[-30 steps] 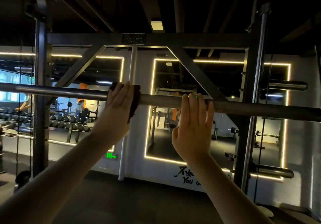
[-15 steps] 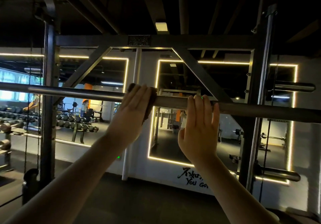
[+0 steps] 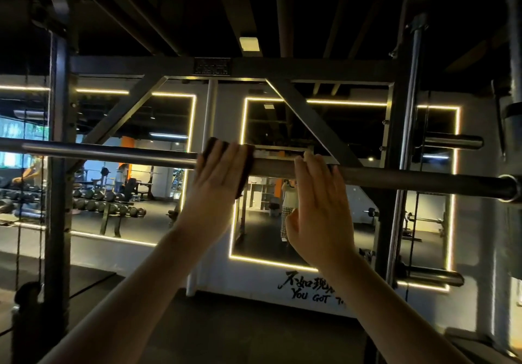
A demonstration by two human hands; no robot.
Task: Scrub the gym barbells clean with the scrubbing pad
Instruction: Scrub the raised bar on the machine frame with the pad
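Bar [image 3: 113, 154] is carried across the rack [image 3: 395, 137], and the pad [image 3: 248, 160] is wrapped over its middle. Left grip [image 3: 220, 177] is closed over the pad, fingers draped across the top, so the pad is pressed onto the bar. Right grip [image 3: 319, 194] is hooked over bare bar just beside the pad, thumb left off. Risks: right fingers can be hit by the pad if the stroke is carried rightward. Bar can be rolled or shifted under hard pushing, as its supports cannot be seen. Underside is likely missed, with pressure applied from top and front only. Pad can be dropped if the hold is loosened.
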